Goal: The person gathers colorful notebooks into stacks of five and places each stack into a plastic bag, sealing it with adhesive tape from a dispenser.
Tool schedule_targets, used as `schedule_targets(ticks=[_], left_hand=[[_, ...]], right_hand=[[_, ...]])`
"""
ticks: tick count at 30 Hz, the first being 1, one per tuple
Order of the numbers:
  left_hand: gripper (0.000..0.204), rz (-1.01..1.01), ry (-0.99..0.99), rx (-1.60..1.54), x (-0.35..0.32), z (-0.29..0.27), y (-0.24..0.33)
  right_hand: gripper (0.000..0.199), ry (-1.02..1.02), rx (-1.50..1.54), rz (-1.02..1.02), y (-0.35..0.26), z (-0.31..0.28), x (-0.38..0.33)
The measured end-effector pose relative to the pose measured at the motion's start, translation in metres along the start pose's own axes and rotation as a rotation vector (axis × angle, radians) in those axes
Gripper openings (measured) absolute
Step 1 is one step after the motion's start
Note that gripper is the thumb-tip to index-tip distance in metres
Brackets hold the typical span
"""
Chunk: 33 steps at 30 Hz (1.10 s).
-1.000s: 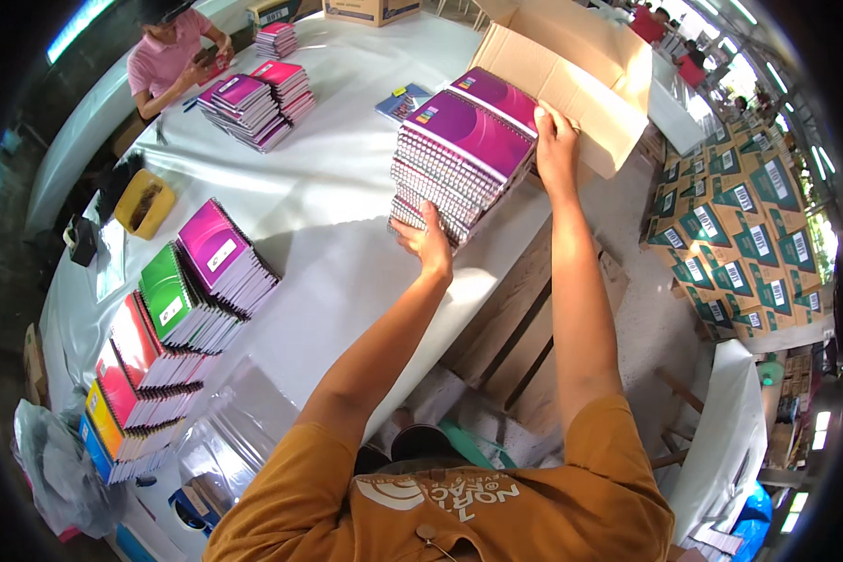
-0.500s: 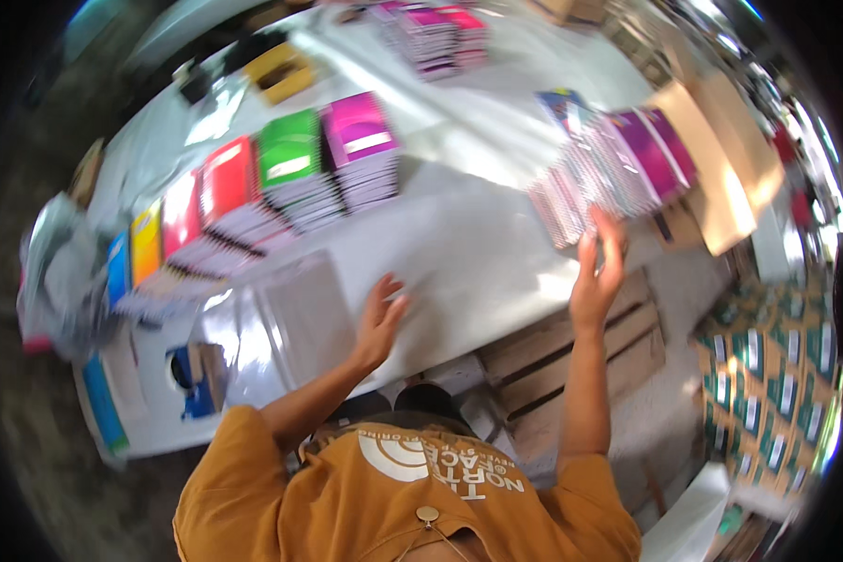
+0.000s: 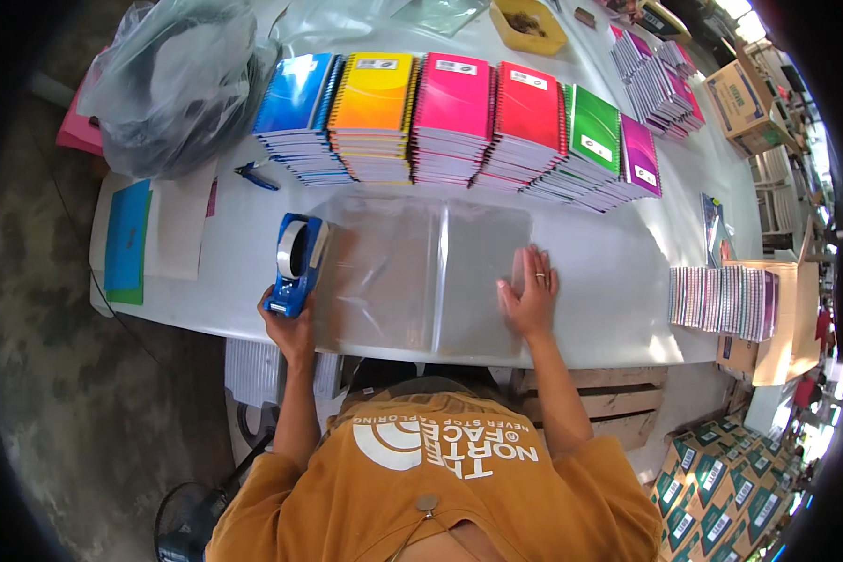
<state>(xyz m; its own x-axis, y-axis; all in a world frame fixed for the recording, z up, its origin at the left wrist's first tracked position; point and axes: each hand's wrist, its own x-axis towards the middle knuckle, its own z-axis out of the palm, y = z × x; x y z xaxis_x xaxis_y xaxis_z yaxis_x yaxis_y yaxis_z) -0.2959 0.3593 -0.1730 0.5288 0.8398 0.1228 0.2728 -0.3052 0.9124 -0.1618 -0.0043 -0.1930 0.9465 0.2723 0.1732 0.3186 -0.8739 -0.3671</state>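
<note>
My left hand (image 3: 290, 330) is closed round the near end of a blue tape dispenser (image 3: 295, 292), which carries a roll of clear tape (image 3: 291, 250). The dispenser rests on the table at the left edge of a pile of clear plastic sleeves (image 3: 384, 281). On the right part of that pile my right hand (image 3: 531, 298) lies open, fingers stretched and a ring on one of them. Beyond the sleeves stand stacks of spiral notebooks in a row: blue (image 3: 295, 94), yellow (image 3: 373, 94), pink (image 3: 452, 98), red (image 3: 529, 103), green (image 3: 592, 126) and purple (image 3: 640, 150).
Small pliers (image 3: 256, 176) lie by a plastic bag of dark coils (image 3: 183, 84). Blue and green sheets (image 3: 127, 239) are at the left. Rightward, upright notebooks (image 3: 721, 298) stand beside an open carton (image 3: 787, 318). A yellow tray (image 3: 526, 26) sits at the back.
The view has turned left. My left hand has moved left and taken hold of the tape dispenser. My right hand has left the upright notebooks and come down on the plastic sleeves.
</note>
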Motion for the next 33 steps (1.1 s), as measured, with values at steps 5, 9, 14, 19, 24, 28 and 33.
schedule_targets(ticks=[5,9,14,19,24,28,33], left_hand=[[0.070,0.024,0.211,0.051,0.064,0.000,-0.050],[0.076,0.439,0.562,0.439,0.075,-0.013,-0.003],[0.059,0.580,-0.223,0.347,0.004,0.026,0.057],[0.067,0.668,-0.695,0.772,-0.043,0.065,0.050],[0.065,0.710,-0.611,0.544,-0.037,0.079,0.087],[0.056,1.124,-0.730,0.018,-0.032,0.146,0.224],[0.042,1.480,-0.550,0.125,-0.032,0.279,0.291]], right_hand=[[0.065,-0.015,0.028,0.028,0.001,-0.008,0.004],[0.040,0.739,0.031,0.082,0.037,-0.051,0.065],[0.062,0.640,0.001,0.614,0.119,-0.148,0.199],[0.050,-0.046,0.414,0.560,0.152,-0.166,0.241],[0.039,0.323,0.540,0.468,0.098,-0.196,0.221],[0.036,0.787,1.119,0.160,0.078,-0.230,0.154],[0.030,0.695,1.435,0.335,0.052,-0.221,0.097]])
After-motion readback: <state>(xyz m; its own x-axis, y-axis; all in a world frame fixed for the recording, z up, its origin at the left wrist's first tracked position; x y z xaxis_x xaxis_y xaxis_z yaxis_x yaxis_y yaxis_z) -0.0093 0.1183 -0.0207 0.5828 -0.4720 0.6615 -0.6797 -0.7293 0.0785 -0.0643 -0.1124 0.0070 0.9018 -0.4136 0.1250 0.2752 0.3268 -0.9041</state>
